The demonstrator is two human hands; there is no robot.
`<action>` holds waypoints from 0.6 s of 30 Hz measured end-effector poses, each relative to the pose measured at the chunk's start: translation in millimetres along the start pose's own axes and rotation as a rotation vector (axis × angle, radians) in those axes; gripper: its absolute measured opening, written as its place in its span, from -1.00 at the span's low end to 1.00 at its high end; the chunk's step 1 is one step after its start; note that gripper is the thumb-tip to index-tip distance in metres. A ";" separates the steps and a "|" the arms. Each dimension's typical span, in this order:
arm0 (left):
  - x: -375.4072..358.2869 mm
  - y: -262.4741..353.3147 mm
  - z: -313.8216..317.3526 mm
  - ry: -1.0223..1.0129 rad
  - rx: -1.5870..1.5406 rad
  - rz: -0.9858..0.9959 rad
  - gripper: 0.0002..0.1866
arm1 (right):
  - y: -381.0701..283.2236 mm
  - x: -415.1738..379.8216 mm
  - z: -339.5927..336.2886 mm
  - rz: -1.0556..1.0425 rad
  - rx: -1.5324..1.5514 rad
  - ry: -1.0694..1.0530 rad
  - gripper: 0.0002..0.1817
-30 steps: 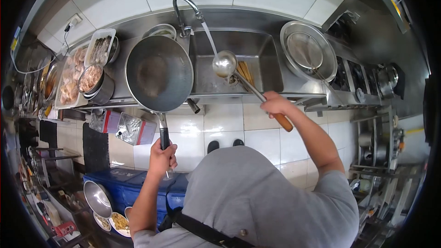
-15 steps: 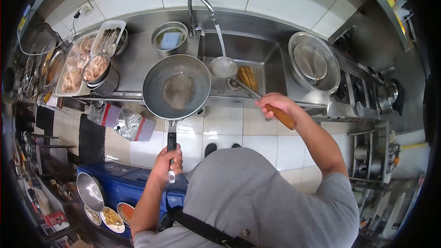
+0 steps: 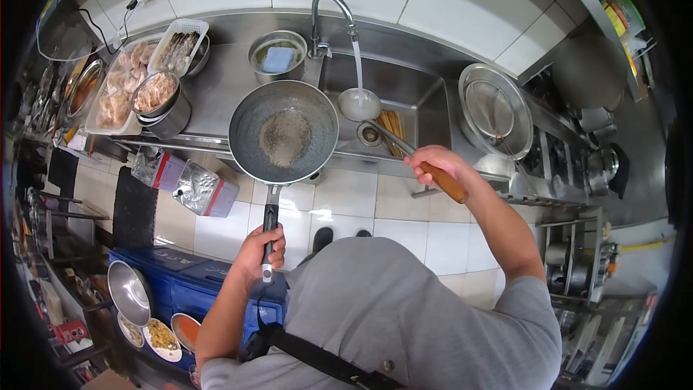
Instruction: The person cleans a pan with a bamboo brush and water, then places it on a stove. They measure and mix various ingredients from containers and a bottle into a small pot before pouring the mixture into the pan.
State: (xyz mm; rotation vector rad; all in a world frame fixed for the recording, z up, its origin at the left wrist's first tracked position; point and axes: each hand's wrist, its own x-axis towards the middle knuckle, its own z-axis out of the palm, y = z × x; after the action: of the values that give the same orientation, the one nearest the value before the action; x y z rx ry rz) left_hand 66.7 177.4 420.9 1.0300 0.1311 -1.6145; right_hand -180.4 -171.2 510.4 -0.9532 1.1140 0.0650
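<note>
My left hand (image 3: 260,249) is closed round the black handle of a frying pan (image 3: 284,132), which is held level over the counter's front edge, its inside worn grey-brown at the centre. My right hand (image 3: 437,167) grips the wooden handle of a ladle (image 3: 359,105). The ladle's bowl is under the stream of water from the curved faucet (image 3: 333,0), over the left part of the sink (image 3: 426,94). Below the ladle, a bundle of light brown sticks (image 3: 390,130) lies in the sink near the drain.
Left on the counter are a basket of raw meat (image 3: 115,110), a white basket (image 3: 177,43), a pot of minced meat (image 3: 156,94) and a pot with a blue sponge (image 3: 279,58). A large strainer basin (image 3: 496,111) stands right of the sink.
The view has shifted slightly, so the counter items appear further right. Both hands keep their holds on the pan and ladle, and the ladle's bowl stays under the running water.
</note>
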 end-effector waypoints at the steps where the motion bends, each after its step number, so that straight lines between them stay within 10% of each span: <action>1: 0.6 0.3 -2.7 -0.020 -0.011 -0.006 -0.83 | -0.6 -0.1 1.1 0.004 0.003 0.007 -0.77; 18: -1.6 8.7 -9.4 -0.031 0.030 -0.017 -0.78 | -0.7 8.6 9.3 -0.016 -0.030 0.027 -0.79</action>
State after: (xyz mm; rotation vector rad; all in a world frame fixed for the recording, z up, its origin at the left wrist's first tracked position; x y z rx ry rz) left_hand 79.0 181.1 419.9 1.0288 0.0950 -1.6520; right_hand -169.1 -168.8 505.1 -0.9924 1.1323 0.0562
